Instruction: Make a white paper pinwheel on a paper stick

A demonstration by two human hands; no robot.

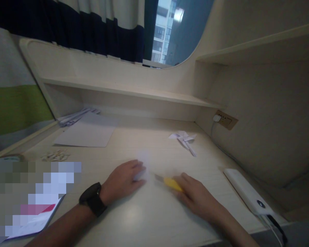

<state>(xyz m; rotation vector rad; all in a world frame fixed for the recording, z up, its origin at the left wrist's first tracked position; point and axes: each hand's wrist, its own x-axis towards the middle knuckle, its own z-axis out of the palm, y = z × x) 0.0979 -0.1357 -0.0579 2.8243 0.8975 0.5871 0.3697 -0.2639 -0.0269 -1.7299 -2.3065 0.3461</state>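
- Yellow plastic knife (pixel 170 183) lies gripped in the right hand (pixel 197 197), its blade tip poking past the fingertips.
- Pale, blurred paper (pixel 142 168) sits flat under the left hand's (pixel 123 181) outstretched, unclenched fingers.
- Smooth light wooden desk (pixel 144 216) lies beneath both.
- White slab-shaped power bank (pixel 249 195) rests right of the right-hand fingers.

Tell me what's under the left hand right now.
The left hand lies flat on a small pale sheet of paper on the desk. Only the paper's blurred far edge shows past the fingers; the rest is covered.
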